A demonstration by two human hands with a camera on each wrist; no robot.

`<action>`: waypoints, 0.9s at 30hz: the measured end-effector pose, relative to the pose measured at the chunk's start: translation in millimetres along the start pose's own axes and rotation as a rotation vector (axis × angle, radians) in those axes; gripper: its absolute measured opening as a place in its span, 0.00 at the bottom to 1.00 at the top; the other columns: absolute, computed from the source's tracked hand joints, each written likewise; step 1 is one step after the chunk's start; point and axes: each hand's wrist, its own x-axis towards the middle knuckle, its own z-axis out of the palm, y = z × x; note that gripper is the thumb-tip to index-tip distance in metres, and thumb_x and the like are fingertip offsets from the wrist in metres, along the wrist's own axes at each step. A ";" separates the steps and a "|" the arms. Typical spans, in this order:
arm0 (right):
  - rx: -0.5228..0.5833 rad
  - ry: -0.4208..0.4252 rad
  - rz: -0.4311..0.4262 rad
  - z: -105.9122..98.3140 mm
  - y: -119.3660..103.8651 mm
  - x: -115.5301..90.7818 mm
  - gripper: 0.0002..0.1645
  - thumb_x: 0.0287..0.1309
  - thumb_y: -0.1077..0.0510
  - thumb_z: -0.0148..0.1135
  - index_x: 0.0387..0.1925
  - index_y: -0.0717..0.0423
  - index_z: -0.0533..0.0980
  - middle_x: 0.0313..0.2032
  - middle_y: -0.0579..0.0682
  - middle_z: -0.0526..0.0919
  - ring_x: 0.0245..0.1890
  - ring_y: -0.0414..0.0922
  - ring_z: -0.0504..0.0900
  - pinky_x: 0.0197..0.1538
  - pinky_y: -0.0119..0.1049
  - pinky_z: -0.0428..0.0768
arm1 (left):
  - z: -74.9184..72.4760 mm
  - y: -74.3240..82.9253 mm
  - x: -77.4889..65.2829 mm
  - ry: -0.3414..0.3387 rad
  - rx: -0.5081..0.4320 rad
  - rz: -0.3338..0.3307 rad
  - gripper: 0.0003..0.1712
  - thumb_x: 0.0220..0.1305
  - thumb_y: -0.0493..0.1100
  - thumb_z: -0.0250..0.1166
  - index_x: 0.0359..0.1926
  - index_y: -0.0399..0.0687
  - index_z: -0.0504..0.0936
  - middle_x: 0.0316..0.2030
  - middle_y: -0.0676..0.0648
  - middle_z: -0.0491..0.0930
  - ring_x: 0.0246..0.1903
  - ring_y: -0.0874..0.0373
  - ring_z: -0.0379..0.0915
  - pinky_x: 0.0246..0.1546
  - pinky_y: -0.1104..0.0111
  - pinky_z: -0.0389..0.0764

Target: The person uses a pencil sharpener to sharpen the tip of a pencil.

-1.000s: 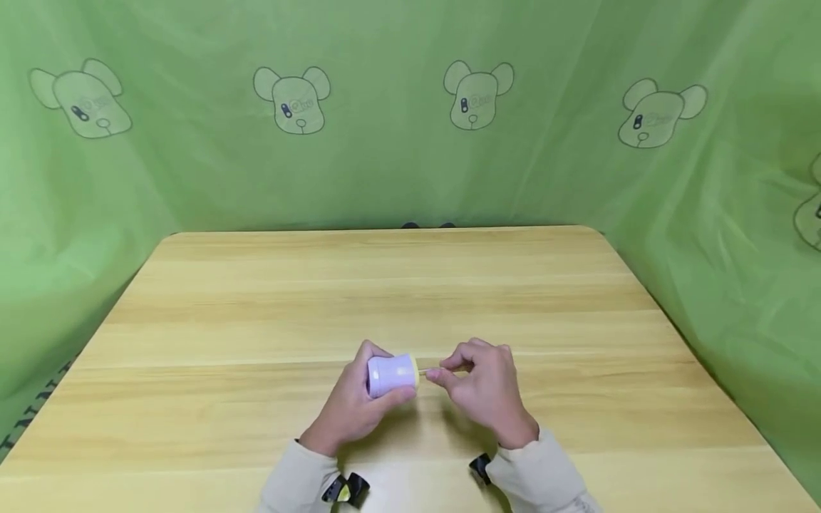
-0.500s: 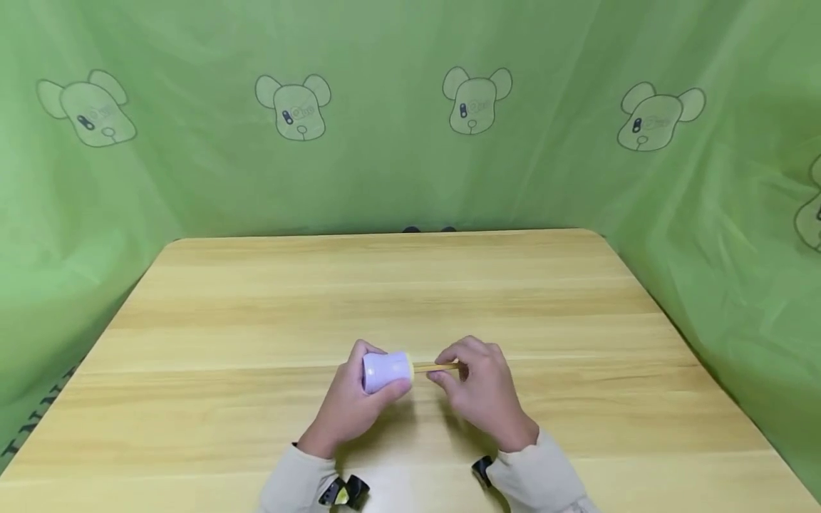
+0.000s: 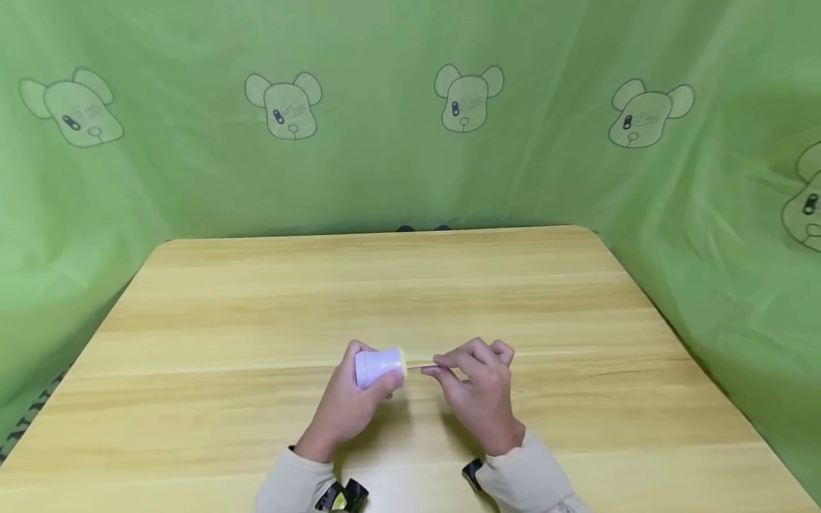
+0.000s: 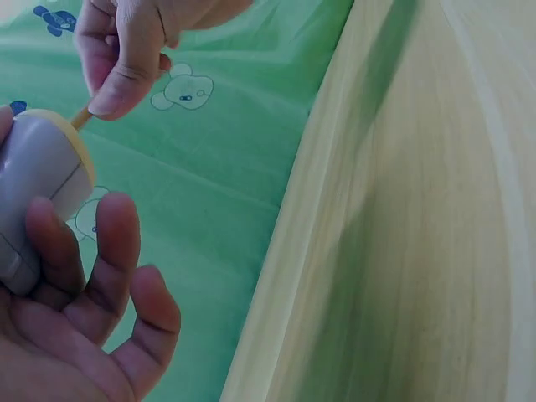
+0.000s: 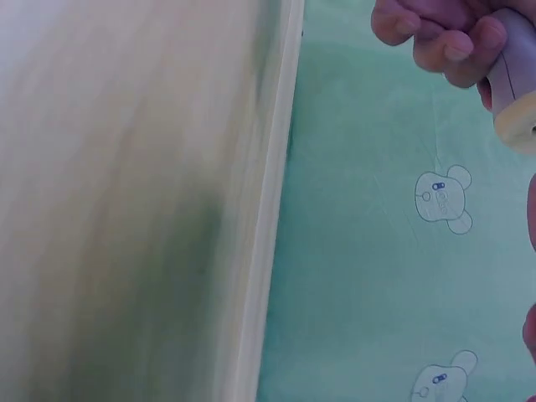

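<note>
My left hand [image 3: 343,410] grips a small lavender pencil sharpener [image 3: 377,367] with a yellow rim, tipped on its side above the table. From the left wrist view, some fingers of that hand curl upward, apart from the body [image 4: 38,172]. With thumb and fingertips, my right hand [image 3: 481,388] pinches a thin yellowish pencil [image 3: 418,365]. The pencil's other end meets the middle of the yellow face. Only a short length shows between face and fingertips. In the right wrist view, the yellow face [image 5: 515,126] is cut off by the frame's edge, and little of the right hand appears.
Both hands are over the near part of a wooden table [image 3: 385,285]. A green curtain [image 3: 385,178] printed with bear heads surrounds its back and sides. Black wrist straps [image 3: 343,495] show at both light sleeves.
Both hands and the sharpener have drifted slightly left. The right-hand fingers have shifted along the pencil, covering more of it than half a second ago, and its outer fingers have lifted.
</note>
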 end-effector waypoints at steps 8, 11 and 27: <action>0.062 -0.100 0.089 -2.4 2.6 -2.9 0.20 0.45 0.46 0.74 0.18 0.59 0.80 0.20 0.47 0.78 0.19 0.41 0.72 0.40 0.42 0.53 | 0.7 -2.6 1.1 -0.025 0.005 0.044 0.22 0.58 0.42 0.70 0.45 0.40 0.66 0.30 0.44 0.74 0.27 0.54 0.72 0.25 0.63 0.79; 0.077 -0.184 0.120 -6.4 3.9 -1.3 0.15 0.31 0.58 0.81 0.18 0.58 0.80 0.20 0.45 0.78 0.19 0.39 0.70 0.40 0.42 0.53 | -0.1 -7.1 1.5 -0.048 0.047 0.089 0.23 0.58 0.42 0.70 0.45 0.40 0.66 0.29 0.45 0.74 0.26 0.55 0.71 0.24 0.67 0.77; 0.063 -0.707 0.429 -25.6 -1.0 19.6 0.06 0.49 0.57 0.75 0.29 0.52 0.85 0.26 0.39 0.81 0.20 0.33 0.70 0.23 0.29 0.72 | -4.4 -13.1 1.9 -0.080 0.204 0.228 0.27 0.54 0.44 0.74 0.47 0.39 0.69 0.31 0.45 0.78 0.26 0.58 0.75 0.25 0.67 0.80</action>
